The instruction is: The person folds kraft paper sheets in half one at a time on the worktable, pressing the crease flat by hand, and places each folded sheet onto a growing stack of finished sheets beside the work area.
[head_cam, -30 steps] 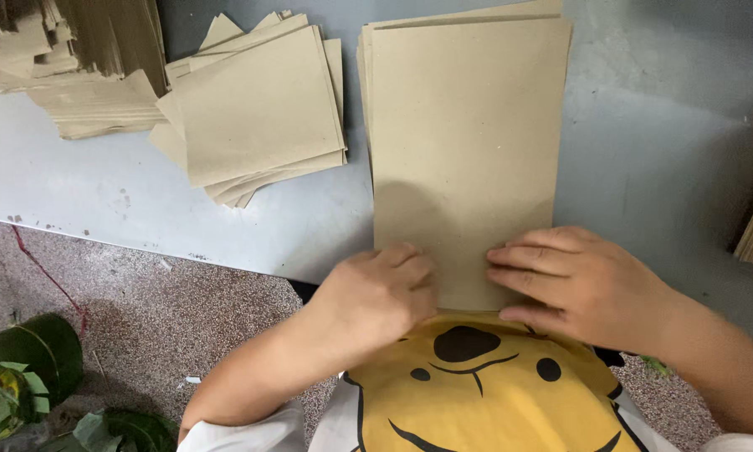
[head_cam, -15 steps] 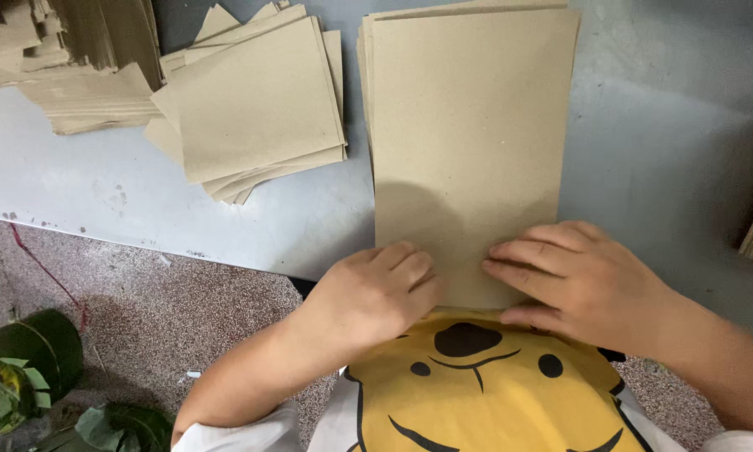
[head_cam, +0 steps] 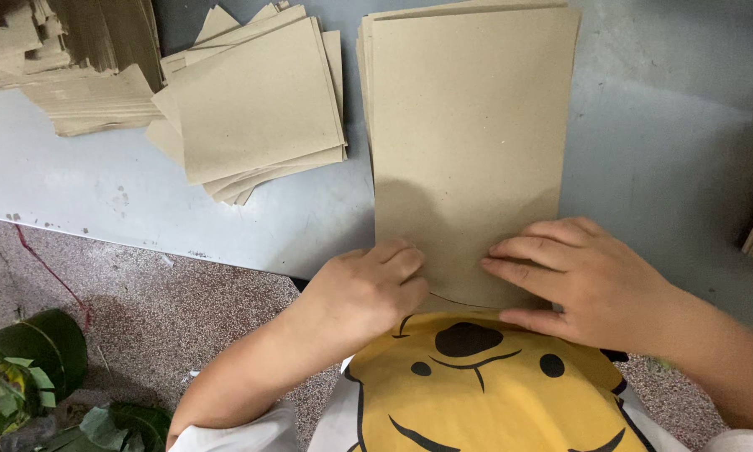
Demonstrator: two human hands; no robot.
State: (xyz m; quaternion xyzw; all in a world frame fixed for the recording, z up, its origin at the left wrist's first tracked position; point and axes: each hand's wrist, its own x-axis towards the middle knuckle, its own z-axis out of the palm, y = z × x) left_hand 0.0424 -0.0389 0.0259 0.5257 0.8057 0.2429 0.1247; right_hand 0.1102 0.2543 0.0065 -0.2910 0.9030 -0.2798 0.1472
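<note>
Both hands pressed the near edge of the tall brown paper stack (head_cam: 468,142): left hand (head_cam: 368,289) fingers curled, right hand (head_cam: 581,276) fingers flat, neither gripping.

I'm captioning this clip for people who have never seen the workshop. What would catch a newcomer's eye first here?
Most striking is the tall stack of brown paper sheets in the middle of the grey table, with the left hand and right hand both pressing flat on its near end. To its left lies a shorter fanned pile of brown sheets, and the yellow cartoon-bear shirt fills the bottom edge.
</note>
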